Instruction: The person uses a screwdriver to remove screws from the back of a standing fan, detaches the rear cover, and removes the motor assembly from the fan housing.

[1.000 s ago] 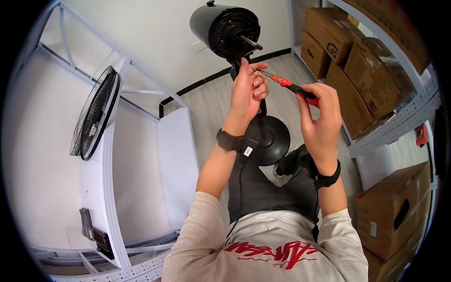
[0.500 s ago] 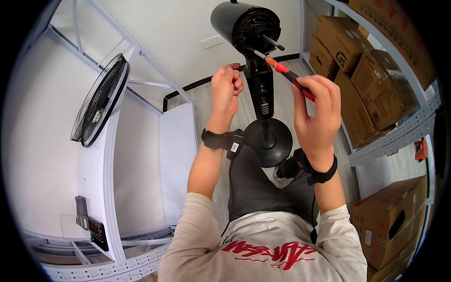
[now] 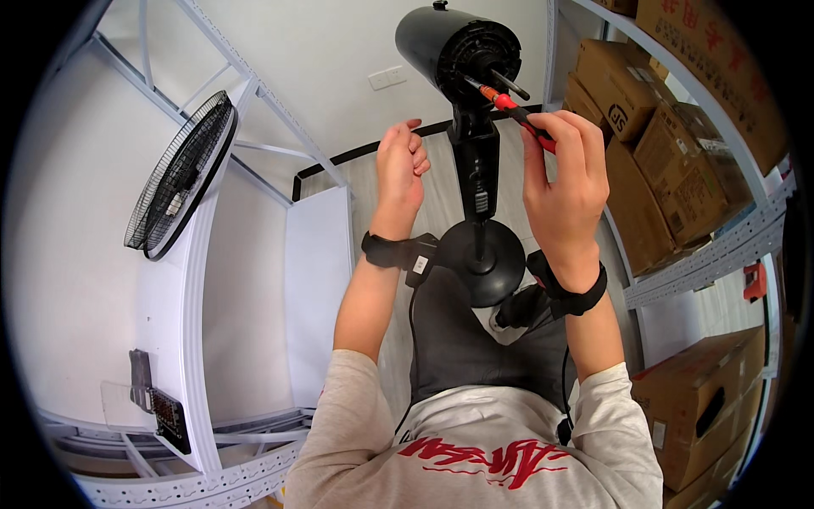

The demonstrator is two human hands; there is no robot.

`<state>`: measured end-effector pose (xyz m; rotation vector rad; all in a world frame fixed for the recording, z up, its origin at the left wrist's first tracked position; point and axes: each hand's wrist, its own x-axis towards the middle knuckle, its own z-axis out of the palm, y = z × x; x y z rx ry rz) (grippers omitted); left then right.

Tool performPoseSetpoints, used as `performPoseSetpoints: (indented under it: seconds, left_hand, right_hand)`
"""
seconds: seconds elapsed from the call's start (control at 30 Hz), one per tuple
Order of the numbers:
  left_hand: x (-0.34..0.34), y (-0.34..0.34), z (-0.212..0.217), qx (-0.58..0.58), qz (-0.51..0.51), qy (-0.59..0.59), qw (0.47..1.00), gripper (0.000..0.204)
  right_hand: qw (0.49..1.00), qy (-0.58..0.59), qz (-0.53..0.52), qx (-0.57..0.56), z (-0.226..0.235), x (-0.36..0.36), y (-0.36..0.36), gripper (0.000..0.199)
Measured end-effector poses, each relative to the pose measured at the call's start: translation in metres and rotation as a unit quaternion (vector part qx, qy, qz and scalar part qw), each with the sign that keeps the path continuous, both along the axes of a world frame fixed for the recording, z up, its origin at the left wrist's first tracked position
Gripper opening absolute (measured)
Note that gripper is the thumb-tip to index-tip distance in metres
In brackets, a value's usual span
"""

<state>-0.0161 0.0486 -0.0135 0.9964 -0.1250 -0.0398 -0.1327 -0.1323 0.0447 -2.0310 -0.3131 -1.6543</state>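
Note:
A black pedestal fan stands in front of me, its motor housing (image 3: 432,44) without a grille and its metal shaft (image 3: 510,85) bare. My right hand (image 3: 566,182) grips a red and black screwdriver (image 3: 517,112) by the handle end. The screwdriver's tip meets the open face of the housing, beside the shaft; the exact spot is too small to make out. Left of the fan's neck (image 3: 476,170), my left hand (image 3: 402,165) is raised with curled fingers, apart from the fan. Whether anything small sits in those fingers is hidden. The round base (image 3: 482,263) rests on the floor near my feet.
On the left white shelf (image 3: 182,339) lie a black fan grille (image 3: 182,174) and a small dark circuit board (image 3: 171,420). Cardboard boxes (image 3: 691,165) fill the metal rack on the right, with another box (image 3: 704,407) lower down. A wall socket (image 3: 387,78) is behind the fan.
The fan's housing appears slightly farther right in view. My right hand and screwdriver have shifted up a little, and the tip sits deeper against the housing face. The left hand stays curled.

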Motion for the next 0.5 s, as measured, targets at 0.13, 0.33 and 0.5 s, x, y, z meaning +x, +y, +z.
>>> performPoseSetpoints:
  seconds: [0.13,0.33,0.5]
  left_hand:
    - [-0.010,-0.024,0.034,0.123,0.086,-0.175,0.973,0.045]
    - [0.004,-0.032,0.060,0.384,0.191,-0.380,0.820,0.078]
    - [0.004,-0.044,0.066,0.403,0.210,-0.382,0.805,0.082]
  right_hand:
    - [1.000,-0.016,-0.007,0.000,-0.003,0.007,-0.001,0.022]
    - [0.997,0.069,-0.037,0.028,0.008,-0.007,0.007,0.025]
    - [0.989,0.125,-0.067,0.031,0.011,-0.012,0.006,0.024]
